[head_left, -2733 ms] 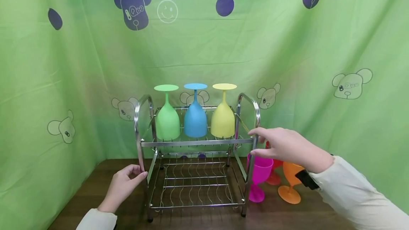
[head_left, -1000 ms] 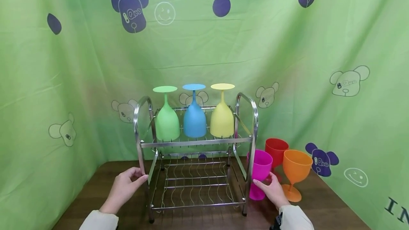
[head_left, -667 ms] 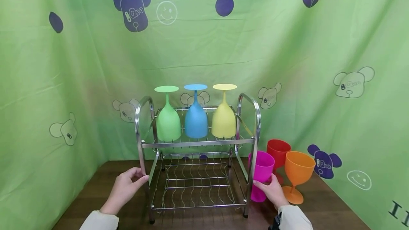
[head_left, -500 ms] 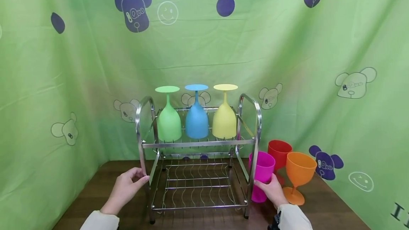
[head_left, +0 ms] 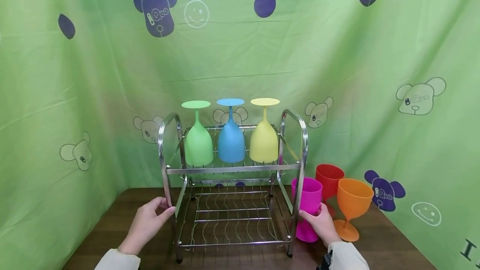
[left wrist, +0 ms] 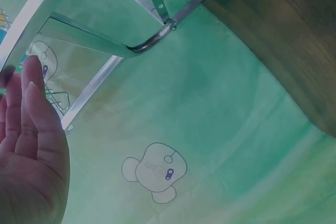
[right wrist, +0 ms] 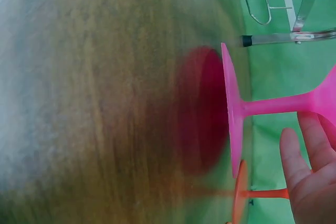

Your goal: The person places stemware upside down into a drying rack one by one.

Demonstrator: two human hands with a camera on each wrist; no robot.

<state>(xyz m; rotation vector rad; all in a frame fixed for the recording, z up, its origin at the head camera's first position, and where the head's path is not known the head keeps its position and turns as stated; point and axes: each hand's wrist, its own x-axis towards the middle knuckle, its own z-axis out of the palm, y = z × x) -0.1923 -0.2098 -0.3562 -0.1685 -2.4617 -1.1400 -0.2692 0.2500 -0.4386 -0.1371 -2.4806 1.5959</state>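
My left hand [head_left: 148,222] holds the left front post of a two-tier metal dish rack [head_left: 232,169], thumb in front and fingers at the post's outer side. My right hand [head_left: 320,223] grips a magenta plastic goblet [head_left: 308,199] low on its bowl, just outside the rack's right front post. That goblet is upright; in the right wrist view its foot [right wrist: 233,124] shows close to the tabletop. Upside down on the top tier stand a green goblet [head_left: 198,147], a blue goblet [head_left: 231,143] and a yellow goblet [head_left: 264,143], side by side.
Right of the magenta goblet, a red goblet [head_left: 330,178] and an orange goblet [head_left: 353,199] stand upright on the brown wooden table [head_left: 390,247]. The rack's lower tier [head_left: 232,220] has wavy wires. Green printed cloth [head_left: 225,53] hangs behind and at both sides.
My right hand has come down from the rack's upper right corner to grip the magenta goblet, whose foot has shifted slightly toward me. My left hand stays at the post.
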